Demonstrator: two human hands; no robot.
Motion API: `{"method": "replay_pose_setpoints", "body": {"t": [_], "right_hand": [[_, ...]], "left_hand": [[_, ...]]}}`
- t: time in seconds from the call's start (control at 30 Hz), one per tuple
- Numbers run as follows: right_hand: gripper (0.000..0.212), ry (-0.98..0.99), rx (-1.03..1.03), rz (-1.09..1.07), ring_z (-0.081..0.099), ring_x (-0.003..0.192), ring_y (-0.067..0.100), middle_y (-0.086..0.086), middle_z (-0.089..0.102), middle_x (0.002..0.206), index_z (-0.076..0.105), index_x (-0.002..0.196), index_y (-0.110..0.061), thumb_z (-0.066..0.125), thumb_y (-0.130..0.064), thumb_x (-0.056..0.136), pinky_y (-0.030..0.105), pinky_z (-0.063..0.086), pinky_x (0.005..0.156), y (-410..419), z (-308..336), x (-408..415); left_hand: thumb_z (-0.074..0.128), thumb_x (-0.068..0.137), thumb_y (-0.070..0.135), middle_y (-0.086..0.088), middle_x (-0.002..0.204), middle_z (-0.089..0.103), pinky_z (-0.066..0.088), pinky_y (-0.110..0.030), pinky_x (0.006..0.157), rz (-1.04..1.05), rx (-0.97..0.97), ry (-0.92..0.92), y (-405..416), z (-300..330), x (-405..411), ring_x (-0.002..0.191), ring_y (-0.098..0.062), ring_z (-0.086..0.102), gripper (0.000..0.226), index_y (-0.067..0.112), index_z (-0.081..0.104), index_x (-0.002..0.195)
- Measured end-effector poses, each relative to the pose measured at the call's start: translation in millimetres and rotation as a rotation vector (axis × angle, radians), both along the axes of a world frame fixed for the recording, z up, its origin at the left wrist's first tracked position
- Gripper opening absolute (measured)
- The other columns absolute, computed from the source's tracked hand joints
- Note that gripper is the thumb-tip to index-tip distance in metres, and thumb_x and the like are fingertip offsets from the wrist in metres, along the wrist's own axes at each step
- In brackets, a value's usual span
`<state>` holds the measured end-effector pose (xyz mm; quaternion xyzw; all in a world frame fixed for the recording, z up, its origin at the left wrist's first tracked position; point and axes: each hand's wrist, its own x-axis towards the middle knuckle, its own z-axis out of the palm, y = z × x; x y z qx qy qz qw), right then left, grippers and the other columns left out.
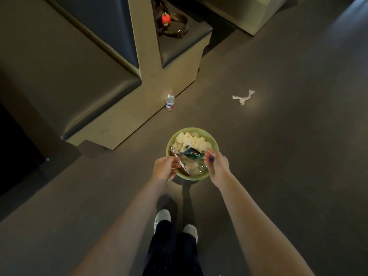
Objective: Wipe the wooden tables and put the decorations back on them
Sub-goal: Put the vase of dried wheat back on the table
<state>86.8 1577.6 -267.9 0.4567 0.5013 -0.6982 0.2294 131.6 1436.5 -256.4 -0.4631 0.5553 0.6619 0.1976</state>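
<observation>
Two beige upholstered benches with dark leather seats (95, 62) fill the upper left, a brown strap with an orange charm (166, 18) lying on the farther seat. Below them, one round green waste bin (214, 145) stands on the grey floor, full of white crumpled paper and wrappers. The person's left hand (165, 168) pinches a clear plastic wrapper (194, 167) over the bin; the right hand (218, 166) grips its other edge, fingers curled. One clear plastic bottle (169, 100) stands against the bench base. One crumpled white tissue (243, 97) lies well apart. No wooden table is in view.
</observation>
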Motion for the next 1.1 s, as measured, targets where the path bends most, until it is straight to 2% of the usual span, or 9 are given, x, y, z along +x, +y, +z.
{"method": "replay_pose_setpoints", "body": {"t": [0.13,0.27,0.33,0.4,0.53,0.6,0.7,0.97,1.1], "right_hand": [[0.025,0.015,0.092,0.144,0.052,0.086,0.010,-0.001,0.055,0.103,0.054,0.120,-0.014,0.052,-0.019,0.095,0.025,0.040,0.087,-11,-72,-39],[0.040,0.036,0.247,0.360,0.048,0.116,0.020,0.000,0.052,0.129,0.050,0.132,-0.018,0.049,-0.036,0.096,0.037,0.036,0.104,-14,-132,-60],[0.039,0.104,0.327,0.456,0.043,0.129,0.023,-0.001,0.047,0.140,0.048,0.137,-0.023,0.040,-0.028,0.100,0.045,0.033,0.110,-15,-144,-63],[0.036,0.172,0.357,0.455,0.047,0.128,0.021,0.001,0.053,0.134,0.054,0.131,-0.018,0.036,-0.015,0.101,0.041,0.037,0.108,-15,-134,-61],[0.026,0.183,0.237,0.346,0.063,0.097,0.017,0.002,0.065,0.102,0.062,0.114,-0.010,0.041,-0.012,0.099,0.028,0.053,0.083,-22,-68,-48],[0.023,0.181,0.202,0.351,0.063,0.085,0.014,0.000,0.066,0.094,0.063,0.109,-0.012,0.044,-0.015,0.097,0.024,0.053,0.074,-32,-22,-40],[0.024,0.213,0.193,0.419,0.059,0.074,0.012,0.001,0.064,0.088,0.064,0.104,-0.014,0.041,-0.014,0.097,0.022,0.049,0.066,-53,51,-25],[0.029,0.513,0.110,0.755,0.052,0.059,0.010,-0.001,0.059,0.074,0.062,0.087,-0.017,0.036,-0.012,0.098,0.018,0.040,0.051,-123,201,25],[0.029,0.681,0.074,1.064,0.052,0.060,0.010,-0.002,0.059,0.073,0.064,0.097,-0.013,0.035,-0.013,0.098,0.017,0.038,0.049,-166,252,89]], "left_hand": [[0.044,0.096,0.012,0.001,0.059,0.055,0.035,-0.017,0.044,-0.015,-0.023,0.030,-4,-71,-30,0.048,-0.008,0.043,0.023,0.011,0.062,0.081],[0.044,0.095,0.009,0.002,0.056,0.056,0.034,-0.017,0.045,-0.001,-0.028,0.058,-13,-123,-39,0.047,-0.007,0.044,0.024,0.011,0.063,0.081],[0.044,0.095,0.009,0.000,0.060,0.055,0.035,-0.014,0.040,0.019,-0.033,0.056,-18,-129,-39,0.049,-0.008,0.044,0.025,0.012,0.062,0.078],[0.044,0.095,0.009,0.000,0.061,0.054,0.035,-0.012,0.036,0.035,-0.038,0.039,-22,-119,-38,0.050,-0.009,0.044,0.027,0.013,0.061,0.074],[0.042,0.095,0.007,0.000,0.057,0.055,0.031,-0.011,0.033,0.071,-0.032,0.061,-29,-63,-30,0.039,-0.004,0.044,0.029,0.014,0.059,0.072],[0.040,0.094,0.006,0.004,0.049,0.056,0.030,-0.012,0.033,0.095,-0.038,0.118,-35,-23,-24,0.033,0.000,0.044,0.030,0.014,0.059,0.072],[0.039,0.094,0.007,0.000,0.060,0.055,0.033,-0.014,0.037,0.115,-0.058,0.191,-51,43,-11,0.035,0.000,0.046,0.028,0.014,0.059,0.076],[0.039,0.096,0.010,-0.001,0.067,0.056,0.035,-0.012,0.040,0.322,-0.160,0.344,-103,185,64,0.039,-0.001,0.049,0.027,0.016,0.059,0.078],[0.041,0.095,0.007,0.002,0.055,0.059,0.036,-0.013,0.038,0.577,-0.230,0.442,-126,231,159,0.036,0.000,0.049,0.027,0.013,0.060,0.078]]}}
